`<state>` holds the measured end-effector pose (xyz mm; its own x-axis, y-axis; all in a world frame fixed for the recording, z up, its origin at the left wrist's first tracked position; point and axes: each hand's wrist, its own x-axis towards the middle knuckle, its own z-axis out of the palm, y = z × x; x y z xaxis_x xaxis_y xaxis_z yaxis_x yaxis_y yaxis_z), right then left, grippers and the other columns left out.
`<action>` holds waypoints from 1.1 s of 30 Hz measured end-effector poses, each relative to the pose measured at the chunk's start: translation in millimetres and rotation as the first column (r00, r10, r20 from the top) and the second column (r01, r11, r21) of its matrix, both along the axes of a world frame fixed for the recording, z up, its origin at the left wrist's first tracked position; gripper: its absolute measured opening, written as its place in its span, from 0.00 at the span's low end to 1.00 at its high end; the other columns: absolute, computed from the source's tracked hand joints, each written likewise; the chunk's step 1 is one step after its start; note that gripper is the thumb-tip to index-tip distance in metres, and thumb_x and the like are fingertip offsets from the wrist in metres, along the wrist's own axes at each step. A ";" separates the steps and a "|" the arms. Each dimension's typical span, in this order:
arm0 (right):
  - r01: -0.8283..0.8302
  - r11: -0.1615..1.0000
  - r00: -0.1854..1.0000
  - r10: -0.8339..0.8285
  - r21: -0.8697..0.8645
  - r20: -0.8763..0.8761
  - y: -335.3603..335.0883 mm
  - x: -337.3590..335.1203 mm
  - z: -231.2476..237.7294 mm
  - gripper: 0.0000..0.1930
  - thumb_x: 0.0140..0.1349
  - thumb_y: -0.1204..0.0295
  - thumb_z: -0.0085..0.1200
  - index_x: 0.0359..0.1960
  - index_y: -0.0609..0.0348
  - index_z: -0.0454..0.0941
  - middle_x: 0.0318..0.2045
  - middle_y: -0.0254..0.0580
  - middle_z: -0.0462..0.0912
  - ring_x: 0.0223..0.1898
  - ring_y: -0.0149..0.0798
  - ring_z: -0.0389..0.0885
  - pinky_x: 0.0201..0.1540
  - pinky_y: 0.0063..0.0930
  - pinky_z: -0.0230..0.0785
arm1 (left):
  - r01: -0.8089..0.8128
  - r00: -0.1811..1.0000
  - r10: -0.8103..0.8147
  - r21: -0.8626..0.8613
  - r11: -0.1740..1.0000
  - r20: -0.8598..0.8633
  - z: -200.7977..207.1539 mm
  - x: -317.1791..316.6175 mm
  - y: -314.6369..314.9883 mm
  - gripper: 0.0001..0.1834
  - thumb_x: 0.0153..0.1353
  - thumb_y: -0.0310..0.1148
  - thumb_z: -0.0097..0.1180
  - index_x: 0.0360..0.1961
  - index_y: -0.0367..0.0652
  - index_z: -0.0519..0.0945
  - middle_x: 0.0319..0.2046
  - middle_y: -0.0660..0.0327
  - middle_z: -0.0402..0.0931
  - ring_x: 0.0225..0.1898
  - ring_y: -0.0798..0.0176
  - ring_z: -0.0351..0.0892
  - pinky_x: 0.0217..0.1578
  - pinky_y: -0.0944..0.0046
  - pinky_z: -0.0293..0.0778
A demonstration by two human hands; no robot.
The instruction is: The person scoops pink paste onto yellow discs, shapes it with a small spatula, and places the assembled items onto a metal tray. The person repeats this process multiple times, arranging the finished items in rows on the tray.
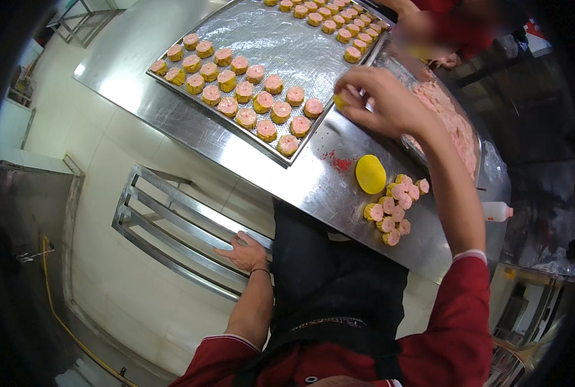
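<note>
My right hand [383,103] is closed in a pinch at the right edge of a large metal tray [271,45]. Between its fingers shows a small yellow-wrapped dumpling [340,102], partly hidden. Rows of open-topped dumplings [245,117] with pink filling stand upright along the tray's near side. More dumplings [339,26] fill its far right part. Low at the left, my left hand [245,251] has its fingers apart and holds nothing; in the picture it overlaps a slatted metal rack [171,213], and I cannot tell whether they touch.
On the steel table [326,200] are a yellow stack of round wrappers [370,174], red crumbs [340,162] and a cluster of dumplings [400,200]. A container of pink filling [452,109] and a white bottle [496,211] lie to the right. Another person's arm [400,6] reaches in.
</note>
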<state>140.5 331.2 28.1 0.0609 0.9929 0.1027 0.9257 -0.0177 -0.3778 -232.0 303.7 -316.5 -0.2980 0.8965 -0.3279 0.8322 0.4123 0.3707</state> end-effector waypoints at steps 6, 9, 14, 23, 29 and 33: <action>-0.060 0.943 0.982 0.114 -0.327 0.148 86.3 45.8 -59.2 0.10 0.57 0.76 0.59 0.40 0.68 0.85 0.34 0.59 0.87 0.39 0.57 0.87 0.44 0.45 0.78 | -0.003 1.000 0.003 0.018 1.000 -0.016 -0.3 1.1 -2.1 0.31 0.75 0.60 0.45 0.59 0.46 0.85 0.80 0.39 0.42 0.60 0.31 0.79 0.60 0.38 0.74; 0.011 0.897 0.979 0.081 -0.442 0.188 89.9 51.2 -72.2 0.12 0.55 0.75 0.63 0.41 0.66 0.86 0.31 0.51 0.86 0.36 0.52 0.86 0.42 0.41 0.79 | -0.010 1.000 0.010 0.022 1.000 0.001 -2.6 0.0 -2.9 0.32 0.75 0.61 0.44 0.59 0.47 0.85 0.80 0.39 0.42 0.60 0.30 0.79 0.60 0.38 0.74; 0.038 0.879 0.993 0.018 -0.474 0.113 84.3 54.3 -61.2 0.16 0.55 0.73 0.63 0.45 0.66 0.88 0.33 0.54 0.89 0.37 0.52 0.88 0.44 0.41 0.81 | 0.007 1.000 -0.006 0.031 1.000 -0.028 -7.7 -0.5 -3.7 0.32 0.76 0.60 0.44 0.59 0.46 0.84 0.80 0.39 0.43 0.58 0.29 0.79 0.59 0.37 0.75; 0.026 0.881 0.993 0.033 -0.473 0.115 83.4 50.9 -64.2 0.18 0.55 0.71 0.61 0.46 0.63 0.90 0.38 0.57 0.90 0.40 0.54 0.90 0.47 0.42 0.82 | 0.005 1.000 -0.005 0.028 1.000 -0.023 -2.4 1.1 -2.1 0.31 0.76 0.59 0.44 0.59 0.46 0.85 0.80 0.39 0.43 0.55 0.30 0.82 0.58 0.37 0.75; 0.112 0.945 0.991 -0.083 -0.306 0.107 59.6 50.0 -50.2 0.31 0.57 0.74 0.58 0.66 0.62 0.79 0.50 0.56 0.88 0.49 0.51 0.87 0.58 0.41 0.78 | 0.016 1.000 -0.015 0.036 0.999 -0.022 -1.7 0.2 -1.9 0.31 0.76 0.59 0.45 0.59 0.46 0.85 0.80 0.36 0.43 0.56 0.29 0.81 0.58 0.37 0.75; 0.040 0.999 0.993 -0.043 0.027 0.114 5.7 46.3 7.2 0.28 0.58 0.76 0.57 0.64 0.63 0.80 0.54 0.57 0.87 0.52 0.52 0.86 0.61 0.42 0.76 | 0.021 0.999 -0.019 0.044 0.999 -0.037 -0.6 -1.2 -2.1 0.32 0.76 0.59 0.44 0.60 0.45 0.84 0.79 0.34 0.43 0.55 0.29 0.82 0.57 0.37 0.76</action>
<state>186.8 336.9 35.3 0.0883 0.9868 0.1354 0.9615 -0.0489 -0.2705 -233.2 301.6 -317.0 -0.2912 0.9159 -0.2764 0.8536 0.3792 0.3572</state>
